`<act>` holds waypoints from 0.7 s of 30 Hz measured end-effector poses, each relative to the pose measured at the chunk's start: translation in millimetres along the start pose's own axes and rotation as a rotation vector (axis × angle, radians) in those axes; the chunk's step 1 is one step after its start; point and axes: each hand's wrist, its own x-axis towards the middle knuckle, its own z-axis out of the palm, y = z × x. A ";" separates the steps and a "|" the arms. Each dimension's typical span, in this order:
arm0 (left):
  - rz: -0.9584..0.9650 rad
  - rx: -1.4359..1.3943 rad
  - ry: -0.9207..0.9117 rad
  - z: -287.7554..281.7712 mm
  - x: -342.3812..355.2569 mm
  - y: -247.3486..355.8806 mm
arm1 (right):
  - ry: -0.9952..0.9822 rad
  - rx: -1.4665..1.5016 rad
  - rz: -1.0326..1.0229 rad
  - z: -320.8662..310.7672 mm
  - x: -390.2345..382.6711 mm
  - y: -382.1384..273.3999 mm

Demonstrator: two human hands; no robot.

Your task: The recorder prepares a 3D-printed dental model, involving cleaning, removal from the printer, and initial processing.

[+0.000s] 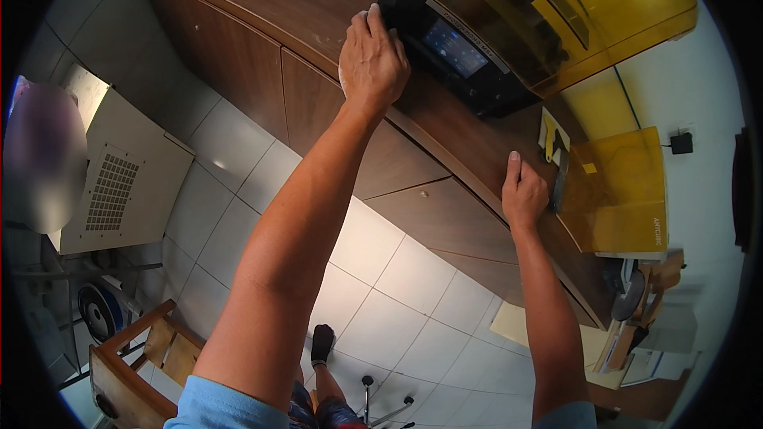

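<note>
My left hand (pixel 373 59) is at the near left corner of a resin 3D printer (pixel 477 87) with a black base, a lit touchscreen (pixel 455 48) and a clear yellow cover (pixel 636 0). Its fingers are stretched out close together against the black base; what lies under the palm is hidden. Farther right, my right hand (pixel 525 193) is by the front edge of the brown cabinet top (pixel 477 143). The thumb points up and the fingers curl in, so I cannot make out what they hold. Close beyond it lies a yellow scraper (pixel 549 140) on a pale pad.
A smaller yellow see-through box (pixel 624 199) stands at the right end of the cabinet. Below are brown cabinet doors (pixel 238 71) and a white tiled floor (pixel 369 258). To the left are a beige vented metal case (pixel 151 167) and a wooden chair (pixel 135 357).
</note>
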 end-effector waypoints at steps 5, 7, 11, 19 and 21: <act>-0.007 -0.006 -0.025 -0.6 1.3 2.7 | 0.014 0.002 -0.009 -2.3 2.0 -1.2; -0.023 -0.009 -0.028 -2.2 4.8 4.6 | 0.027 0.011 -0.006 -1.6 2.9 -3.5; 0.015 0.033 -0.006 -1.0 6.9 3.9 | 0.030 0.011 0.010 -0.7 4.9 -2.2; -0.003 0.053 -0.053 -3.2 -4.9 -2.9 | 0.042 0.087 0.076 3.5 -5.5 -4.4; -0.002 0.039 -0.064 -6.4 -6.7 -0.6 | 0.050 0.092 0.077 2.9 -8.3 -3.4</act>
